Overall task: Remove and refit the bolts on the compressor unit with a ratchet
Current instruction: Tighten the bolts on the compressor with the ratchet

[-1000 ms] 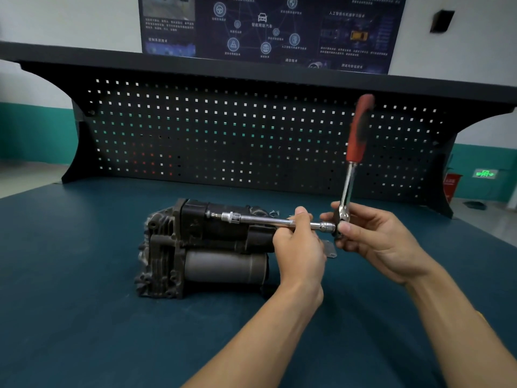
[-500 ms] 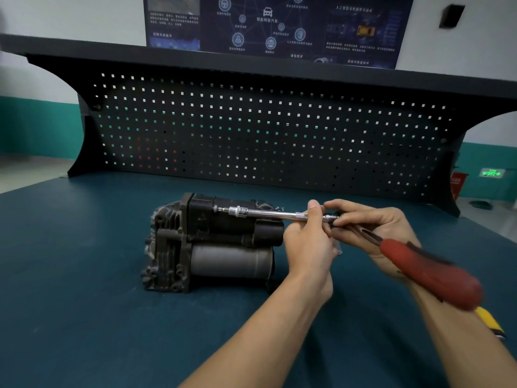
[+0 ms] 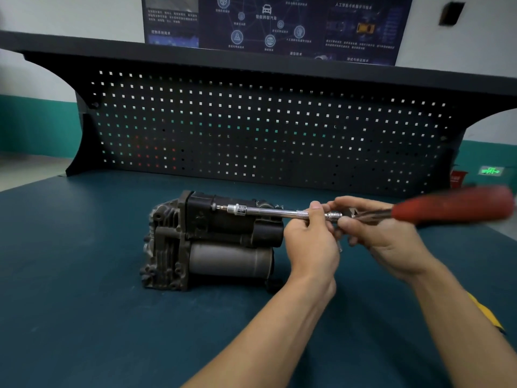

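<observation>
Teal bench (image 3: 84, 317) is carrying one compressor unit (image 3: 212, 242) at its middle. Two hands are working beside it: the left hand (image 3: 310, 245) is pinching the single extension bar (image 3: 274, 212), whose socket is meeting the unit's top, and the right hand (image 3: 386, 239) is gripping the head of one blurred red-handled ratchet (image 3: 453, 205). One pegboard (image 3: 251, 130) is standing behind.

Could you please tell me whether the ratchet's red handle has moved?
Yes: the red handle swung down from upright against the pegboard to roughly level, pointing right.
</observation>
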Tool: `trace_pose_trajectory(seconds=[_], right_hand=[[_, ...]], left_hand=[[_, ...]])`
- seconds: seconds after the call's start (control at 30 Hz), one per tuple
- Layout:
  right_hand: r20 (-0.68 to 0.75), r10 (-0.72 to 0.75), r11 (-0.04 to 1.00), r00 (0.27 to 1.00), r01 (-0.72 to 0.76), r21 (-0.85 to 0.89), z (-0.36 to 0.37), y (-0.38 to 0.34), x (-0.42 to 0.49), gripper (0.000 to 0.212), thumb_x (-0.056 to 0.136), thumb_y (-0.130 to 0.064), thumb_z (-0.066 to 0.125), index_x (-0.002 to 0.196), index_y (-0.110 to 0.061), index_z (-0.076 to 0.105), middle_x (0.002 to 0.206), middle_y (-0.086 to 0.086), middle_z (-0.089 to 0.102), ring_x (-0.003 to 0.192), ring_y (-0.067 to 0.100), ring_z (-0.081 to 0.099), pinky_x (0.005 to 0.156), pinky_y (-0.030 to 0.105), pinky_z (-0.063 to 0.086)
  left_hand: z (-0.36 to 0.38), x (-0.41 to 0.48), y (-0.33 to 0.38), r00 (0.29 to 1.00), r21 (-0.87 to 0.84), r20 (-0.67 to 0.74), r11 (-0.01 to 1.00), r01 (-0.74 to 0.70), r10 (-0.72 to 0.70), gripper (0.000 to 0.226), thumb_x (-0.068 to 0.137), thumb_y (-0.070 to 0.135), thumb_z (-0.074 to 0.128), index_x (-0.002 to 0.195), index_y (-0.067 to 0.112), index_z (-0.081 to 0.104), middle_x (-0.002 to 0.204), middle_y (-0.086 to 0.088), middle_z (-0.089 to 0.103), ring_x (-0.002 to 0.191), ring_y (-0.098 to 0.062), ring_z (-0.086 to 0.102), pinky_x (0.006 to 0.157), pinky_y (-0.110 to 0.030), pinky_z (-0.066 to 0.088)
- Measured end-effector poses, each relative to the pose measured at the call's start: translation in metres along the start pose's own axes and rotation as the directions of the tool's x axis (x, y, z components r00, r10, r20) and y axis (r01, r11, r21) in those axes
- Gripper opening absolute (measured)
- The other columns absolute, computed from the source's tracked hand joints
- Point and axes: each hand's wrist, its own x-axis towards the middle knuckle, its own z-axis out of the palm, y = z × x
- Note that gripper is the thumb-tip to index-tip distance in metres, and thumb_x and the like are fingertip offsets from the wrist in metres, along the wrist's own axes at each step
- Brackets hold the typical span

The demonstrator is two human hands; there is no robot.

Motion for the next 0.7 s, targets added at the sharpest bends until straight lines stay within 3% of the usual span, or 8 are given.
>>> trace_pose_trajectory(seconds=[0.1, 0.17, 0.23, 0.37, 0.4, 0.5, 0.6, 0.7], right_hand=[[-0.196, 0.109, 0.991, 0.974, -0.091, 0.099, 0.019, 0.003, 0.007, 0.031, 0.097, -0.014, 0.06, 0.109, 0.014, 0.063, 0.072, 0.04, 0.05, 0.056, 0.03, 0.047, 0.045, 0.018, 0.042], [-0.261, 0.186, 0.97, 0.947, -0.134, 0.205, 0.024, 0.006, 0.009, 0.048, 0.099, -0.025, 0.059, 0.111, 0.021, 0.056, 0.053, 0.013, 0.044, 0.04, 0.017, 0.038, 0.041, 0.017, 0.034], [-0.299, 0.245, 0.959, 0.922, -0.185, 0.215, 0.026, 0.002, 0.01, 0.057, 0.099, -0.036, 0.058, 0.109, 0.021, 0.056, 0.05, 0.004, 0.041, 0.035, 0.017, 0.034, 0.039, 0.019, 0.03], [-0.327, 0.299, 0.951, 0.896, -0.249, 0.185, 0.032, -0.003, 0.013, 0.064, 0.1, -0.04, 0.058, 0.108, 0.022, 0.053, 0.049, 0.005, 0.037, 0.037, 0.02, 0.03, 0.041, 0.059, 0.025], [-0.323, 0.336, 0.938, 0.885, -0.282, 0.202, 0.03, -0.001, 0.013, 0.063, 0.099, -0.037, 0.059, 0.107, 0.024, 0.05, 0.048, 0.004, 0.037, 0.037, 0.019, 0.029, 0.041, 0.059, 0.026], [-0.228, 0.472, 0.856, 0.852, -0.381, 0.349, 0.028, -0.001, 0.01, 0.046, 0.099, -0.032, 0.061, 0.086, 0.011, 0.055, 0.046, 0.004, 0.036, 0.033, 0.014, 0.03, 0.036, 0.022, 0.027], [-0.159, 0.486, 0.802, 0.859, -0.367, 0.471, 0.025, 0.0, 0.01, 0.03, 0.098, -0.028, 0.063, 0.075, -0.008, 0.062, 0.053, 0.003, 0.047, 0.039, 0.008, 0.042, 0.042, 0.017, 0.035], [-0.105, 0.414, 0.825, 0.904, -0.323, 0.464, 0.02, -0.001, 0.009, 0.024, 0.099, -0.024, 0.062, 0.099, -0.001, 0.066, 0.065, 0.002, 0.06, 0.052, 0.008, 0.056, 0.052, 0.018, 0.047]], left_hand=[[0.0, 0.001, 0.001, 1.0, 0.027, -0.001, 1.0, -0.012, 0.012, 0.032, 0.107, 0.026, 0.048, 0.082, 0.011, 0.062, 0.046, 0.011, 0.044, 0.038, -0.004, 0.037, 0.039, -0.018, 0.033], [-0.001, 0.001, 0.0, 1.0, 0.04, -0.003, 0.999, -0.014, 0.014, 0.033, 0.107, 0.026, 0.048, 0.082, 0.011, 0.061, 0.046, 0.011, 0.044, 0.037, -0.005, 0.036, 0.039, -0.019, 0.033], [-0.002, 0.0, -0.001, 1.0, 0.051, -0.004, 0.999, -0.018, 0.018, 0.034, 0.107, 0.027, 0.047, 0.078, 0.011, 0.059, 0.045, 0.01, 0.044, 0.036, -0.005, 0.036, 0.039, -0.019, 0.032], [-0.002, 0.001, -0.004, 0.999, 0.05, -0.002, 0.998, -0.035, 0.035, 0.035, 0.106, 0.027, 0.048, 0.079, 0.013, 0.064, 0.048, 0.009, 0.043, 0.038, -0.005, 0.036, 0.041, -0.019, 0.032], [-0.002, 0.002, -0.004, 0.999, 0.055, -0.007, 0.998, -0.034, 0.034, 0.033, 0.106, 0.027, 0.049, 0.081, 0.013, 0.064, 0.049, 0.009, 0.044, 0.04, -0.005, 0.037, 0.043, -0.02, 0.032], [-0.004, 0.004, -0.005, 0.999, 0.077, -0.036, 0.997, -0.02, 0.023, 0.031, 0.105, 0.027, 0.051, 0.082, 0.011, 0.063, 0.052, 0.01, 0.048, 0.046, -0.005, 0.041, 0.052, -0.025, 0.033], [-0.004, 0.002, -0.004, 1.0, 0.053, -0.026, 0.999, -0.009, 0.01, 0.031, 0.106, 0.025, 0.05, 0.081, 0.012, 0.062, 0.051, 0.01, 0.046, 0.043, -0.004, 0.039, 0.048, -0.022, 0.033], [-0.003, 0.001, -0.001, 1.0, 0.022, -0.022, 1.0, -0.002, 0.003, 0.03, 0.105, 0.023, 0.05, 0.082, 0.012, 0.065, 0.05, 0.008, 0.044, 0.04, -0.005, 0.037, 0.04, -0.018, 0.033]])
